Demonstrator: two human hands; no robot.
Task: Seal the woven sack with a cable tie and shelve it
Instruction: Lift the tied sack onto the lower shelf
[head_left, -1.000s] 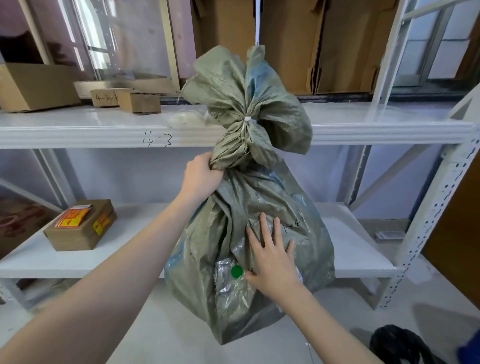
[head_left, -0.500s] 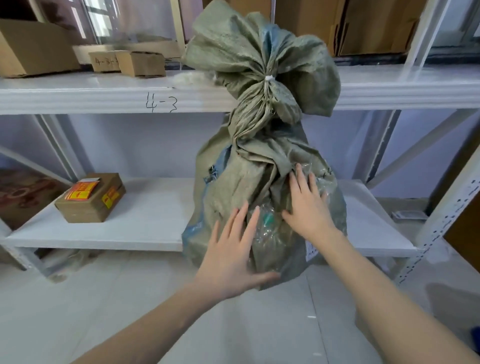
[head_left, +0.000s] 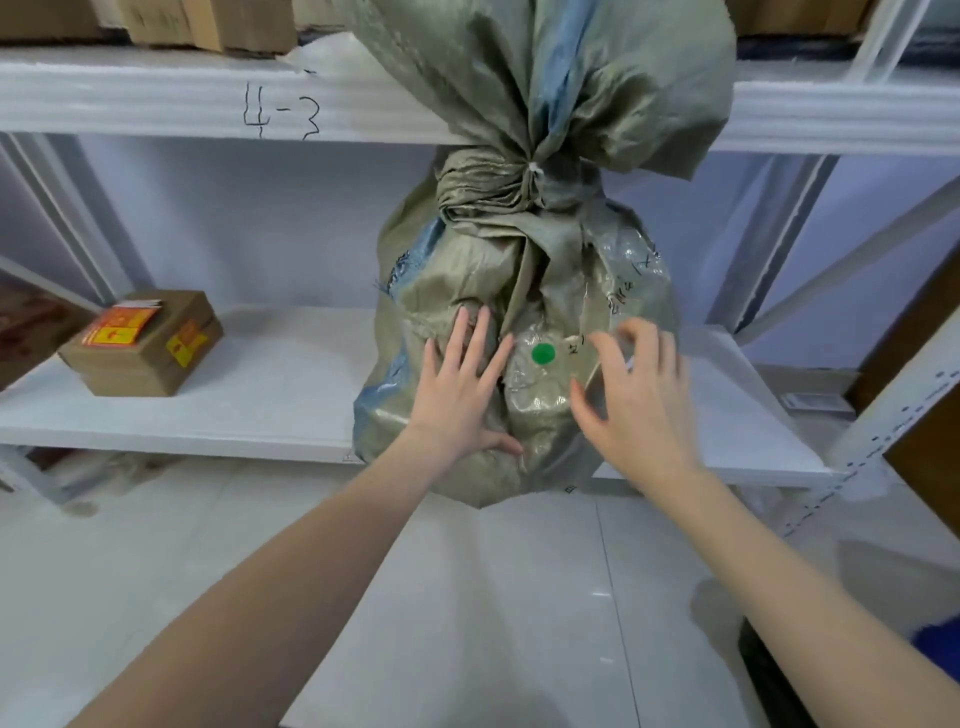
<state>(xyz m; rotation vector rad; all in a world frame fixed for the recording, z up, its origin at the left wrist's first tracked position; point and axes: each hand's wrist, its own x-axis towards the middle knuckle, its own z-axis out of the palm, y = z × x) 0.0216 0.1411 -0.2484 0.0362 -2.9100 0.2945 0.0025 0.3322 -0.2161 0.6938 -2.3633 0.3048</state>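
The grey-green woven sack (head_left: 519, 270) stands upright on the front edge of the lower white shelf (head_left: 291, 395), its bottom bulging over the edge. A white cable tie (head_left: 533, 169) cinches its neck, and the loose top fans out in front of the upper shelf. A green round sticker (head_left: 543, 354) shows on its front. My left hand (head_left: 462, 395) lies flat on the sack's lower front, fingers spread. My right hand (head_left: 634, 400) hovers at the sack's right front, fingers curled apart, holding nothing.
A brown cardboard box (head_left: 145, 348) with orange and yellow labels sits on the lower shelf to the left. The upper shelf (head_left: 156, 93), marked "4-3", carries cardboard boxes. A slanted white rack post (head_left: 883, 415) stands at the right. Pale floor lies below.
The sack went from hanging in my left hand to resting on the lower shelf's edge. My left hand let go of its neck and moved to its front; my right hand has lifted slightly off.
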